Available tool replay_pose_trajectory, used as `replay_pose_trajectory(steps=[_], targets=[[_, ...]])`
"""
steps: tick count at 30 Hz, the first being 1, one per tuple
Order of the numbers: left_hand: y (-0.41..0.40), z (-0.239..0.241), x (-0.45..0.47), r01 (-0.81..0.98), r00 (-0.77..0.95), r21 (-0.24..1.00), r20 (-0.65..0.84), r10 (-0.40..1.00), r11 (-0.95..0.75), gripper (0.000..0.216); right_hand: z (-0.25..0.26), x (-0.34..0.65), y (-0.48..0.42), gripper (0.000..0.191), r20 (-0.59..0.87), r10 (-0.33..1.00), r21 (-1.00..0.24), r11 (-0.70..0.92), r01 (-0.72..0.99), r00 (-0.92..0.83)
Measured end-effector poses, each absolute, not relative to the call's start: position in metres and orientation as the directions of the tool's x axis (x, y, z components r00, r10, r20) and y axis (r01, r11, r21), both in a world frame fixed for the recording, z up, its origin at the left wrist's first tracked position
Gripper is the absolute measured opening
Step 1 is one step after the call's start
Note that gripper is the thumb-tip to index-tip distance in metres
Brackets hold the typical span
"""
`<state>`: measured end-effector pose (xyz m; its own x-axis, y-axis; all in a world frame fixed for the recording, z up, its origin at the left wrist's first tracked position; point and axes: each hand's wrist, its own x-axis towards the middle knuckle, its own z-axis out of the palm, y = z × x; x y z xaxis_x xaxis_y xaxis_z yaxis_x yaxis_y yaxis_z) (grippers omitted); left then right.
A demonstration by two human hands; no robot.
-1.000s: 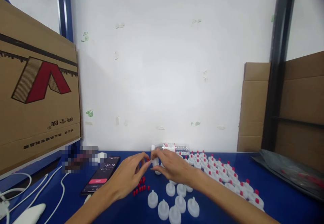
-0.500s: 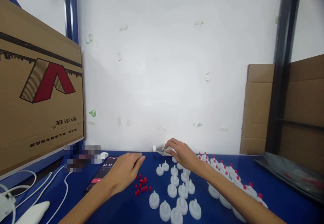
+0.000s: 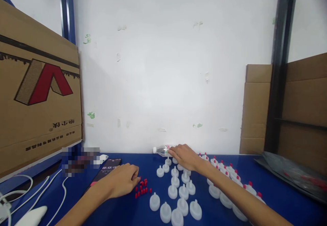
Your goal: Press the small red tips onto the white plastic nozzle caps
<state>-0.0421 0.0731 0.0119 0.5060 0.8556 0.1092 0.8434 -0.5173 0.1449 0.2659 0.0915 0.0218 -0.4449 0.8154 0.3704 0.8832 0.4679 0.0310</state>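
My left hand (image 3: 122,181) rests on the blue table (image 3: 281,198), fingers curled, fingertips touching a small pile of red caps (image 3: 142,187); what they pinch is hidden. My right hand (image 3: 185,156) reaches to the back of the table, fingers bent down over white nozzle lids (image 3: 176,192) beside a lying clear water bottle (image 3: 162,150). Whether it holds a lid is hidden. Lids fitted with red caps (image 3: 230,171) lie in rows under and beyond my right forearm.
A phone (image 3: 106,171) with a running timer lies left of my left hand. White cables (image 3: 55,188) and a white device (image 3: 30,215) are at the left. Cardboard boxes (image 3: 38,90) stand left and right (image 3: 255,107). A dark bag (image 3: 293,175) lies at the right.
My hands have parted: the right one went to the back by the bottle, the left one drew back and curled down onto the red caps.
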Motion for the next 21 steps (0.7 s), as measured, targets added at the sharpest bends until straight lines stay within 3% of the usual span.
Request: replay_pose_trajectory(steps=[6, 14, 18, 21], targets=[[0.077, 0.006, -0.048, 0.829, 0.525, 0.193, 0.057, 0.849, -0.525, 0.005, 0.027, 0.277, 0.095, 0.031, 0.292, 0.904, 0.048, 0.313, 0.949, -0.313], [0.073, 0.013, -0.045, 0.817, 0.538, 0.208, 0.055, 0.841, -0.537, 0.008, 0.017, 0.27, 0.093, 0.028, 0.241, 0.912, 0.031, 0.334, 0.942, -0.331], [0.072, 0.019, -0.038, 0.809, 0.545, 0.171, 0.143, 0.827, -0.562, 0.035, 0.029, 0.267, 0.088, 0.045, 0.335, 0.88, -0.027, 0.366, 0.93, -0.336], [0.07, 0.02, -0.03, 0.821, 0.511, 0.143, 0.247, 0.823, -0.552, 0.042, 0.039, 0.266, 0.084, 0.025, 0.407, 0.844, -0.076, 0.414, 0.907, -0.35]])
